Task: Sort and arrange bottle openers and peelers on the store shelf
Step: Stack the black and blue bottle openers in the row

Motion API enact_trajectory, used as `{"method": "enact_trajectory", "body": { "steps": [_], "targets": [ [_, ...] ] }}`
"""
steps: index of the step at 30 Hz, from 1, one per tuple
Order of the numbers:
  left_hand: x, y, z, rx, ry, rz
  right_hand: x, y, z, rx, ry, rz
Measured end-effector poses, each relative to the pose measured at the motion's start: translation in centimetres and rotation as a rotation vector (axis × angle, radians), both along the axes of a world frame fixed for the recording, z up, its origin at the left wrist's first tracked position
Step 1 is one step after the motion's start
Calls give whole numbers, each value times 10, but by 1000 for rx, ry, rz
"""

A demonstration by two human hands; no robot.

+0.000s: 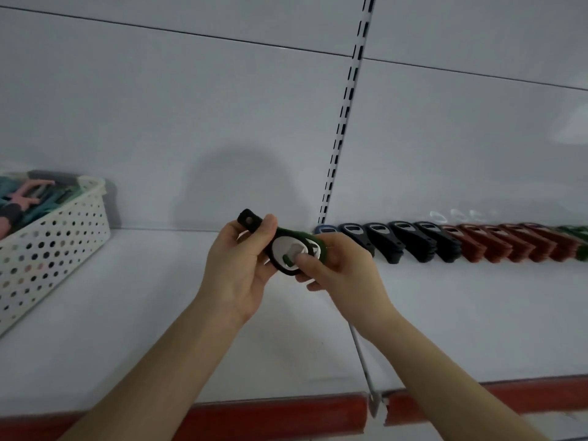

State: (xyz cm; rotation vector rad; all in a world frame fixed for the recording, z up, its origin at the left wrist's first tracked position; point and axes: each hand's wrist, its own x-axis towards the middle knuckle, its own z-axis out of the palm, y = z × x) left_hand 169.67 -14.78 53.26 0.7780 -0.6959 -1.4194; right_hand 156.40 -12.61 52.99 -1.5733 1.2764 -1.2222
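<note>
A dark green and black bottle opener point(288, 246) with a white inner face is held up in front of the shelf point(152, 313), lifted clear of its surface and lying roughly level, its black handle end with a hole pointing up and to the left. The left hand point(241, 275) grips the handle end, fingers curled behind it and the thumb laid over the top. The right hand point(340, 265) pinches the rounded head end, its thumb pressed on the white part and its fingers wrapped behind the green edge. The two hands sit close together with the opener between them. Just behind and to the right, a row of bottle openers point(445, 241) stands along the back of the shelf against the white back panel point(191, 106), overlapping one after another: a blue one nearest the hands, then several black ones, then reddish-brown ones, and green ones at the far right edge. A slotted upright point(342, 122) runs up the panel above the start of that row. At the far left of the shelf stands a white perforated basket point(57, 237) holding pink, teal and dark items too blurred to name. A red strip point(273, 415) edges the shelf front.
</note>
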Motion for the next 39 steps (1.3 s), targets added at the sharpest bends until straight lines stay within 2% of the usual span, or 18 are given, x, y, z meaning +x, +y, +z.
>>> {"method": "enact_trajectory", "body": {
  "steps": [2, 4, 7, 10, 14, 17, 20, 27, 32, 36, 39],
  "targets": [
    [0, 6, 0, -32, -98, -8, -12, 4, 2, -17, -12, -2],
    [3, 14, -2, -61, -273, -44, -25, 7, 4, -23, -33, -52],
    [5, 29, -4, -124, -540, -221, -35, 15, 6, -11, -79, -152],
    [0, 42, -5, -178, -654, -369, -37, 25, 6, -7, -83, -195],
    [-15, 49, -9, -109, -505, -306, -43, 45, 7, 31, -196, -238],
    [-30, 53, -14, -70, -454, -285, -44, 62, -2, 83, -189, -200],
    [-44, 57, -17, -57, -485, -287, -51, 70, -9, 116, -195, -218],
    [-73, 41, -13, -117, -698, -178, -93, 56, -9, 166, -255, -254],
    [-115, 23, -8, -91, -647, -175, -139, 30, -4, 190, -297, -186],
    [-156, 11, -9, -37, -602, -125, -193, 15, 7, 220, -157, -147],
    [-184, 4, -12, -3, -589, -111, -232, 7, 7, 262, -156, -113]
  ]
}}
